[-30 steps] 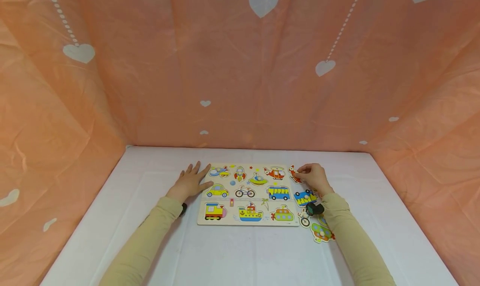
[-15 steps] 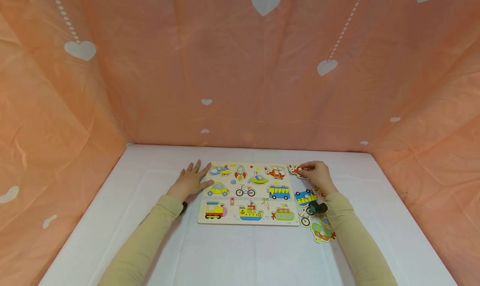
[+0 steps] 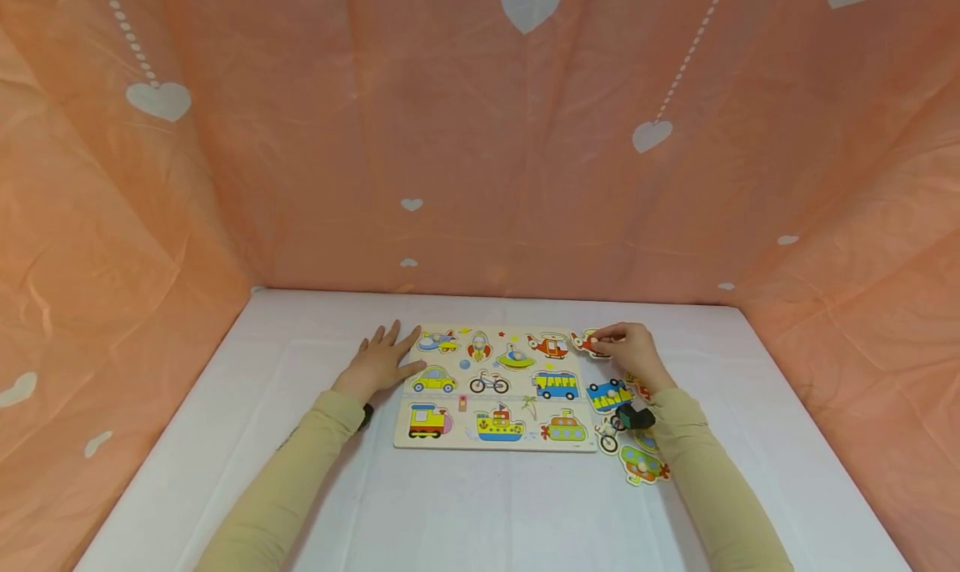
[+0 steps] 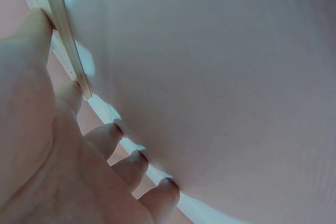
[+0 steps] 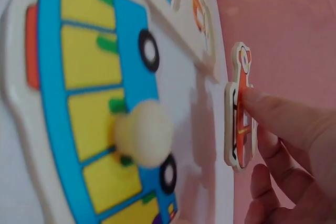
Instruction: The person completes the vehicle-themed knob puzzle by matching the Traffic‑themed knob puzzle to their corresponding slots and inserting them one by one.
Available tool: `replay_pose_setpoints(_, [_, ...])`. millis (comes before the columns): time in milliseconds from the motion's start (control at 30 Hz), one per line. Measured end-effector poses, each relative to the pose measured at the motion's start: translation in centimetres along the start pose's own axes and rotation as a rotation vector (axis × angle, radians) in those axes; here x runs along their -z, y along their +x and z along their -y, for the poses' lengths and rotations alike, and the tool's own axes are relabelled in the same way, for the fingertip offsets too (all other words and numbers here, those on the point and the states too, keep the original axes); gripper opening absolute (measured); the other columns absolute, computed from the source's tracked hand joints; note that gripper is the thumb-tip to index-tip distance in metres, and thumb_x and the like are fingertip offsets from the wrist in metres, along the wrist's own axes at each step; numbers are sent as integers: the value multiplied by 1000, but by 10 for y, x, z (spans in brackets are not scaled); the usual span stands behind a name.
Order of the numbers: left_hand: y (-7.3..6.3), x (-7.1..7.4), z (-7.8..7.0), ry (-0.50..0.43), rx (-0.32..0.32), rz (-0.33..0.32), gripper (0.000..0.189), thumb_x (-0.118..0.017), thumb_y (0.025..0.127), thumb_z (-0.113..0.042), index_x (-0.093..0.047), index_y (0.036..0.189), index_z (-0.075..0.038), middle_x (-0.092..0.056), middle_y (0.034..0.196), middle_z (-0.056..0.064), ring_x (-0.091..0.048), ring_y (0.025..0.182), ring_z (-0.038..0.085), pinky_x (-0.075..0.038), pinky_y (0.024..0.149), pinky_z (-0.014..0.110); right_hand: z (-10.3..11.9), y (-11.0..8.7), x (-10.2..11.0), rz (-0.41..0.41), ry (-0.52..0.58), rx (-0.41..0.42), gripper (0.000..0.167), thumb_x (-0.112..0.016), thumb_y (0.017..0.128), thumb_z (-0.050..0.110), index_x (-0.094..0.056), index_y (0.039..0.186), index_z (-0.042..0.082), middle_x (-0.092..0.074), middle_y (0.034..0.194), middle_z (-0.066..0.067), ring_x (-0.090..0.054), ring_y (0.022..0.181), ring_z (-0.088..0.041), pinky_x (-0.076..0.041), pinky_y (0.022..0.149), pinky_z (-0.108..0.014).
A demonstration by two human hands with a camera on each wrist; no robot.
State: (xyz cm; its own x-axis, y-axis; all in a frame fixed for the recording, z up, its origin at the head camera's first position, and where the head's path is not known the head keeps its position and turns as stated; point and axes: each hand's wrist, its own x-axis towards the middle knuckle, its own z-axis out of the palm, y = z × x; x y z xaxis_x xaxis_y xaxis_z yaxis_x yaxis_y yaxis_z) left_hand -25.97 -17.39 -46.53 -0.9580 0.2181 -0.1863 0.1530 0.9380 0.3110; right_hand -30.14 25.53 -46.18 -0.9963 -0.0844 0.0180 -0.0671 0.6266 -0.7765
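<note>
The right hand (image 3: 633,351) pinches the red helicopter piece (image 3: 587,343) and has carried it a little left, now just beside the puzzle board's (image 3: 495,443) top right corner. The left hand (image 3: 381,362) stays flat, fingers straight, at the board's left edge.

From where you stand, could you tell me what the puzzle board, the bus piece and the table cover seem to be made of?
The board looks like pale wood: a thin, light, matte edge shows under the left hand. The bus piece seems to be flat wood with a glossy printed face and a round cream knob, possibly wood or plastic. The cover looks like white cloth, matte and faintly creased.
</note>
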Motion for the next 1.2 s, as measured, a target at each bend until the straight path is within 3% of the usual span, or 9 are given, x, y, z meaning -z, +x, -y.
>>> replay_pose_setpoints(233, [0,0,1,-5,2,0,74,-53,95,-50,-22,153,-16,-9,155,25,-5,140,48,-7,110,62,11,1,-7,22,12,35,20,-74,85,16,-74,100,2,-66,100,-12,-48,92,-26,-43,70,-32])
replay_pose_setpoints(500, [-1,0,1,-10,-5,-8,74,-53,95,-50,-23,153,-16,-10,155,26,-6,140,48,-8,110,62,24,4,-23,62,37,65,18,-74,85,15,-74,98,3,-65,96,-10,-48,92,-25,-42,69,-31])
replay_pose_setpoints(733, [-1,-1,1,-2,-1,-2,74,-53,94,-51,-23,153,-17,-10,155,25,-7,140,48,-9,110,63,35,6,-36,81,29,99,17,-74,85,13,-74,98,3,-66,99,-11,-52,93,-25,-43,76,-35])
replay_pose_setpoints(1200, [-1,-1,1,-3,-1,-4,73,-52,95,-49,-23,153,-16,-10,156,25,-6,140,48,-8,110,63,46,13,-51,107,44,67,16,-73,86,12,-74,98,3,-67,94,-9,-57,82,-21,-48,67,-29])
